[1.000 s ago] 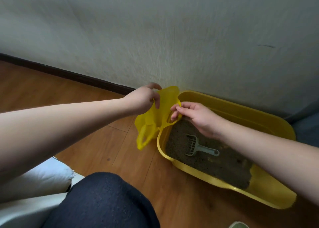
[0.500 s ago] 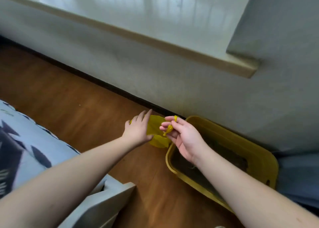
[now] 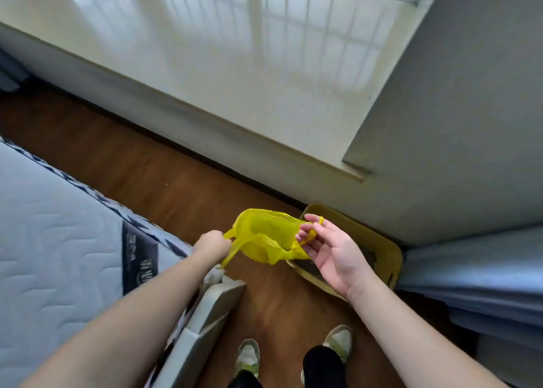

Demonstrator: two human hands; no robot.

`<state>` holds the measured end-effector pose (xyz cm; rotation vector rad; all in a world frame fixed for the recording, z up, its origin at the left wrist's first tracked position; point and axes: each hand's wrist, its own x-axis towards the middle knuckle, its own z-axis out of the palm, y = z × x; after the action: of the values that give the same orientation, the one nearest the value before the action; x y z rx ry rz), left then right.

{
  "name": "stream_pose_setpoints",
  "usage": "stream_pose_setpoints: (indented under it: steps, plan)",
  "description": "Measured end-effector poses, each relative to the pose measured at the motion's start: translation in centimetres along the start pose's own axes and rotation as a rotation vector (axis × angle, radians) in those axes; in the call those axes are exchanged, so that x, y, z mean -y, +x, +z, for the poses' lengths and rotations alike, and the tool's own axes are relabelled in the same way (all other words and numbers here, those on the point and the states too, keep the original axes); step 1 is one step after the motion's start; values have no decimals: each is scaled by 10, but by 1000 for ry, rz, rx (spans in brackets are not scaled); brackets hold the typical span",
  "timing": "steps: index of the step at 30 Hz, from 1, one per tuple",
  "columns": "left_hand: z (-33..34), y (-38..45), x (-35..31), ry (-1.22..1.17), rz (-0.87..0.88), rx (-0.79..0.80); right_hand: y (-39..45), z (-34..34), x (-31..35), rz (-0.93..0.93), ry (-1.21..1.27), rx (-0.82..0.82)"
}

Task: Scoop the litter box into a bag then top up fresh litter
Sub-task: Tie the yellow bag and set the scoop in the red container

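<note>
A thin yellow plastic bag (image 3: 264, 237) hangs stretched between my two hands above the wooden floor. My left hand (image 3: 212, 246) grips one handle loop at the bag's left side. My right hand (image 3: 326, 246) pinches the other handle with thumb and fingertips, palm turned up. Behind and below my right hand lies the yellow litter box (image 3: 379, 249) against the wall, mostly hidden by my hand and the bag. A strip of dark litter shows inside it. The scoop is not visible.
A mattress (image 3: 58, 240) on a grey bed frame (image 3: 211, 314) stands at the left. Blue-grey fabric (image 3: 470, 270) lies at the right beside the box. A white window sill (image 3: 264, 79) runs along the wall. My two shoes (image 3: 293, 349) stand on the floor.
I have risen from a crouch, so the view is now higher. My hands lifted the bag off the box rim and pulled its mouth apart; my left hand now grips a handle.
</note>
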<state>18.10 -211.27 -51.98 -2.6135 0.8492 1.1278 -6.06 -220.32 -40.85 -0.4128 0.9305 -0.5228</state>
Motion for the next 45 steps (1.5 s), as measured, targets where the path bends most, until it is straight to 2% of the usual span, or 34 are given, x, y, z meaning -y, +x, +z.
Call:
stream_pose_setpoints:
  steps: [2, 7, 9, 11, 13, 16, 19, 21, 22, 24, 26, 31, 33, 34, 37, 38, 40, 43, 45]
  plan:
    - [-26, -46, 4, -141, 110, 138, -46, 14, 4, -19, -134, -25]
    - [-97, -189, -15, -839, 564, 460, -124, 35, 19, -43, -444, -90]
    - [-117, -233, -15, -931, 654, 430, -147, 38, 32, -57, -432, -216]
    - [-129, -257, -10, -722, 651, 277, -171, 40, 43, -102, -414, -306]
    - [-131, -260, -2, -366, 618, 82, -194, 41, 50, -128, -530, -328]
    - [-139, -272, 3, -126, 621, -67, -225, 38, 54, -193, -771, -367]
    - [-153, -285, -1, 90, 645, -212, -263, 38, 56, -300, -1132, -453]
    - [-163, -297, -12, 94, 687, -199, -290, 45, 54, -425, -1377, -527]
    - [-167, -306, -22, 21, 728, -143, -303, 50, 53, -476, -1493, -540]
    - [-174, -333, -43, -135, 856, -71, -326, 62, 52, -539, -1701, -506]
    - [-177, -363, -61, -208, 987, -60, -345, 76, 53, -610, -1805, -454]
    - [-173, -423, -92, -279, 1150, 44, -381, 105, 56, -1052, -1700, -352]
    - [-172, -444, -95, -220, 1187, 10, -390, 108, 62, -1222, -1594, -369]
    - [-171, -453, -96, -230, 1193, 55, -394, 110, 65, -1310, -1527, -401]
    - [-170, -478, -95, -484, 1136, 440, -402, 108, 81, -1455, -1327, -511]
    - [-169, -489, -97, -549, 1126, 548, -404, 104, 88, -1457, -1256, -536]
    - [-169, -509, -102, -558, 1172, 570, -407, 93, 99, -1364, -1083, -517]
    - [-169, -530, -116, -507, 1293, 343, -413, 73, 116, -1079, -775, -409]
    - [-170, -538, -125, -408, 1363, 200, -417, 63, 124, -936, -668, -386]
